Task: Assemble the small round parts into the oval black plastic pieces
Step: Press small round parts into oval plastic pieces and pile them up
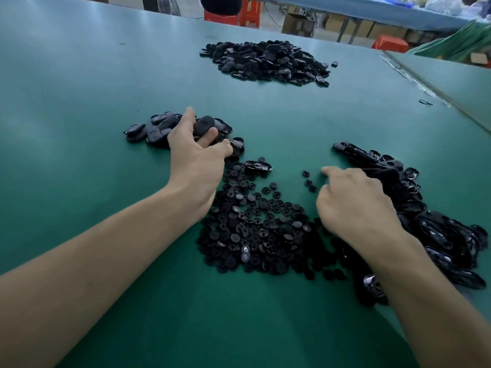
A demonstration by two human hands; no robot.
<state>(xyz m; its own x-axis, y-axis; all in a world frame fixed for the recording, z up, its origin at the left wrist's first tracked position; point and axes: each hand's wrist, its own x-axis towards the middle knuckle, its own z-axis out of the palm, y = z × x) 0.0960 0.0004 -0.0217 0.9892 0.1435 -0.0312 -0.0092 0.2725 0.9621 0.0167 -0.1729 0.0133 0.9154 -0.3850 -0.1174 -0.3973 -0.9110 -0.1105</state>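
Observation:
My left hand (196, 152) reaches over a small heap of oval black pieces (154, 127) at mid-left, its fingers around one oval black piece (204, 124) just above the heap. A pile of small round parts (255, 227) spreads across the green table in front of me. One oval piece (258, 166) lies alone, hollow side up, at the pile's far edge. My right hand (353, 203) hovers with curled fingers between the round parts and a heap of hollow oval shells (430, 221) on the right; what it pinches, if anything, is hidden.
A large mound of oval black pieces (265, 62) sits at the far centre of the green table (79, 102). A seam to another table surface (425, 83) runs along the right. Red stools (248, 13) and cardboard boxes (297, 23) stand beyond the far edge.

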